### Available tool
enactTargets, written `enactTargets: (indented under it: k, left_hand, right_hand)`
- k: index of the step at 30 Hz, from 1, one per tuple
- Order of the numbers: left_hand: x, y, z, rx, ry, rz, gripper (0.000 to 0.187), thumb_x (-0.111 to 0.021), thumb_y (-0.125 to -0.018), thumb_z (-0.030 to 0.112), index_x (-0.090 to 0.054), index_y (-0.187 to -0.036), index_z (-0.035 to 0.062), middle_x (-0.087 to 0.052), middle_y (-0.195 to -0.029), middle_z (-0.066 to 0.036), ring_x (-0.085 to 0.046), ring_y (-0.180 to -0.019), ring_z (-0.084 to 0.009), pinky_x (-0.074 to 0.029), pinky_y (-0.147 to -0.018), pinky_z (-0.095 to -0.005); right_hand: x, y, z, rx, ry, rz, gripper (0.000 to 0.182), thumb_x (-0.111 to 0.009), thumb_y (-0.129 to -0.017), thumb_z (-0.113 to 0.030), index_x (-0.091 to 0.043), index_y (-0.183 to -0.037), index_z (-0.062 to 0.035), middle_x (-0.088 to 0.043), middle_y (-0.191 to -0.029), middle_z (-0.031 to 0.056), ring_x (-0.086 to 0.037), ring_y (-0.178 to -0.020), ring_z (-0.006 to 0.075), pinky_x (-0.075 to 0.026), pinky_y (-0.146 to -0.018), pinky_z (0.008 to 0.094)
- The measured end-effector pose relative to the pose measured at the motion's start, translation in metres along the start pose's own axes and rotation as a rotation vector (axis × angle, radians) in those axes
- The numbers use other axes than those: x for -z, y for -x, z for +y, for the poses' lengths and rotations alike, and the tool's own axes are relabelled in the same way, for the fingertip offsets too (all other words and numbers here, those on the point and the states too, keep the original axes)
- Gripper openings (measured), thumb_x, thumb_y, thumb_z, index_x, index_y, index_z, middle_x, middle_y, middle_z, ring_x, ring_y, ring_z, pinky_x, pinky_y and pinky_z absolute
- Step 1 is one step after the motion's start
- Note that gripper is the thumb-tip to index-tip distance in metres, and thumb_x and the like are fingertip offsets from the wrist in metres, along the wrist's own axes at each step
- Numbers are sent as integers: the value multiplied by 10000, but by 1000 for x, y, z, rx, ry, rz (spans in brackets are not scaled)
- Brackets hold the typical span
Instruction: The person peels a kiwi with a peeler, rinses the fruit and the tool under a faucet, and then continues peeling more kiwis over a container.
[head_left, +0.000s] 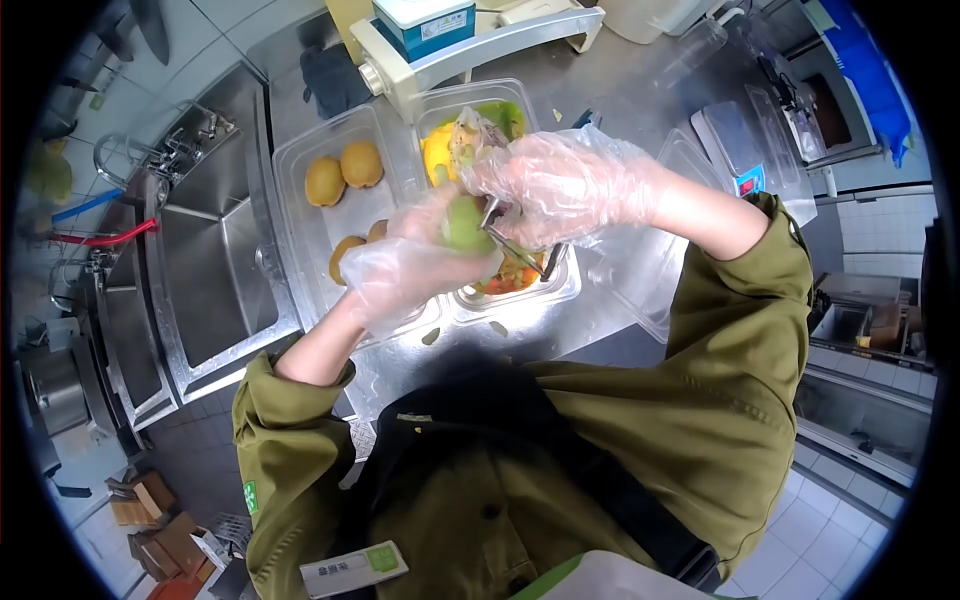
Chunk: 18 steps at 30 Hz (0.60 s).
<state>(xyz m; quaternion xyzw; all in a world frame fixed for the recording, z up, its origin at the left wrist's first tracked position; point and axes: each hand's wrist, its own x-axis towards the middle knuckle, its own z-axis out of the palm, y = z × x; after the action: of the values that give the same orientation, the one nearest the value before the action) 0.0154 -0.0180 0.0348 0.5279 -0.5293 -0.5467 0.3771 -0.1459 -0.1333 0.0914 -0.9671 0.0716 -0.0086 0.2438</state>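
Note:
Gloved in clear plastic, my left hand (415, 265) is closed around a green, peeled-looking kiwi (465, 226). My right hand (575, 185), gloved the same way, grips a metal peeler (490, 213) whose end meets the kiwi; part of the tool is hidden by the fingers. Below both hands sits a clear container (570, 285) with peels and orange, yellow and green scraps. To the left, a clear tray (285, 160) holds several brown unpeeled kiwis (325, 181), some partly covered by my left hand.
A double sink (215, 270) with a red-handled tap hose (125, 236) lies left. Behind the containers stands a pale machine (480, 65) with a blue box (425, 30). A scale (730, 145) is at right. Peel scraps (431, 337) dot the steel counter (395, 375).

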Motion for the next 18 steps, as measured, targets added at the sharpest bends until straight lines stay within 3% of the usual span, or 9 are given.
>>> enactTargets:
  k: [4, 7, 10, 15, 18]
  left_hand:
    - [-12, -7, -13, -202, -165, 97, 521, -703, -658, 107, -530, -1146, 47, -637, -955, -120, -624, -874, -205, -482, -789, -309]
    - [-14, -10, -7, -181, -227, 41, 637, -771, -637, 51, -499, -1213, 17, -631, -1041, -56, -582, -931, -104, -461, -859, -270]
    - [-15, -10, -2, -284, -309, 66, 657, -771, -614, 78, -503, -1212, 32, -642, -1006, -78, -599, -906, -130, -468, -835, -280]
    - [-18, -12, -4, -221, -259, 89, 638, -745, -624, 90, -504, -1212, 35, -642, -990, -93, -615, -897, -187, -468, -828, -297]
    - [-19, -16, -11, -223, -283, 95, 559, -691, -674, 98, -504, -1197, 43, -633, -969, -134, -622, -875, -254, -479, -798, -334]
  right_hand:
    - [-14, 7, 5, 40, -59, 113, 274, -633, -698, -121, -539, -943, -40, -562, -648, 181, -567, -616, 378, -452, -548, 432]
    - [-21, 11, 13, 44, -92, 133, 276, -607, -687, -96, -541, -949, -40, -563, -656, 185, -564, -618, 383, -447, -545, 433]
    - [-28, 11, 22, 65, -129, 154, 275, -589, -689, -83, -541, -956, -40, -564, -663, 188, -562, -620, 388, -443, -548, 441]
    - [-42, 10, 33, 39, -175, 211, 273, -584, -701, -85, -544, -968, -44, -562, -665, 193, -559, -621, 403, -438, -561, 460]
    - [-43, 12, 32, -25, -252, 200, 227, -537, -725, -32, -544, -952, -36, -551, -717, 202, -553, -666, 394, -453, -598, 426]
